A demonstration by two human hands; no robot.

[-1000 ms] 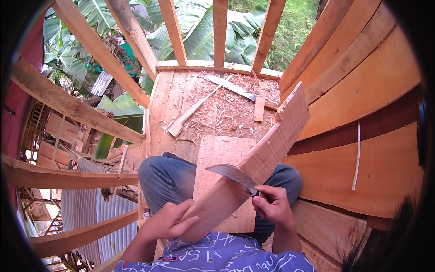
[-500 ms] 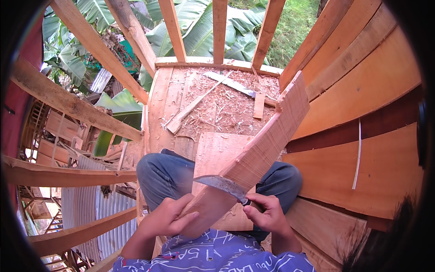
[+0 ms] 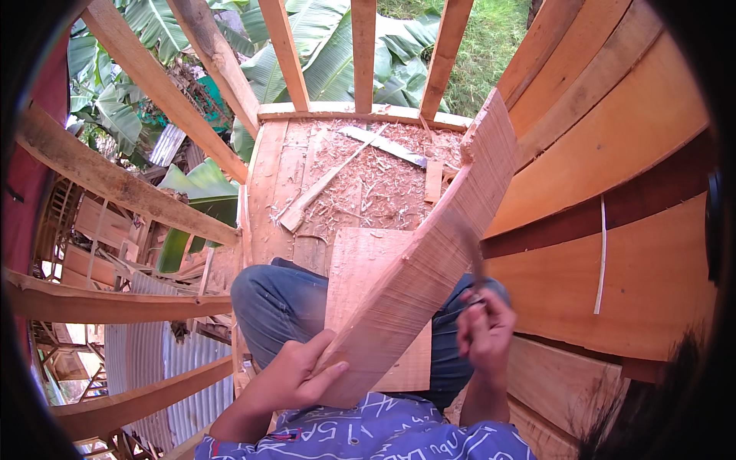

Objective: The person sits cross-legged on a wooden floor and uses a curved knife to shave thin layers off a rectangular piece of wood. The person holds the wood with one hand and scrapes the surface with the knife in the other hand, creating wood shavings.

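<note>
A long reddish wooden board (image 3: 433, 264) slants from my lap up toward the far right, with a notch cut near its far end. My left hand (image 3: 301, 373) is closed round the board's near end, thumb on the face. My right hand (image 3: 488, 328) is wrapped round the handle of a curved knife (image 3: 478, 267), to the right of the board. The knife's blade is smeared by motion and points up and away, close to the board's right edge; I cannot tell whether it touches. Below the slanted board, a flat plank (image 3: 356, 264) lies between my bent legs.
Wood shavings (image 3: 368, 188) cover the floor ahead. Among them lie a hand saw (image 3: 395, 147), a long wooden stick (image 3: 330, 184) and a small wood block (image 3: 433, 182). Wooden posts (image 3: 364, 61) fence the far and left sides; a plank wall (image 3: 598, 284) stands at right.
My right hand has swung the knife up and right, away from the board's near part. The board has tilted slightly, its far end shifting up. My left hand keeps its hold.
</note>
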